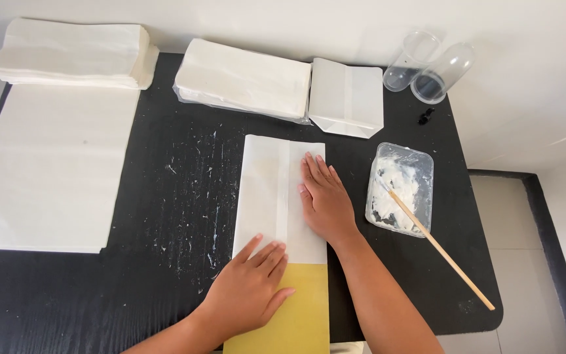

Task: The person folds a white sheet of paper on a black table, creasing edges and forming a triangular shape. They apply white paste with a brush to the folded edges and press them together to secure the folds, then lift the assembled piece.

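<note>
Lower centre of frame: left hand (250, 292) lies flat, fingers spread, on the folded white paper sheet (276, 196) where it overlaps the yellow board (299, 314). Right hand (325, 200), also flat and open, presses the sheet's right half at mid-frame. Neither grips anything. Risk: uneven pressure could skew the centre seam; wet paste might squeeze out and smear. Right of that, the paste tray (401, 190) with its stick (440, 249) overhanging could be knocked by the forearm. Upper frame: finished bag stacks (244, 78).
</note>
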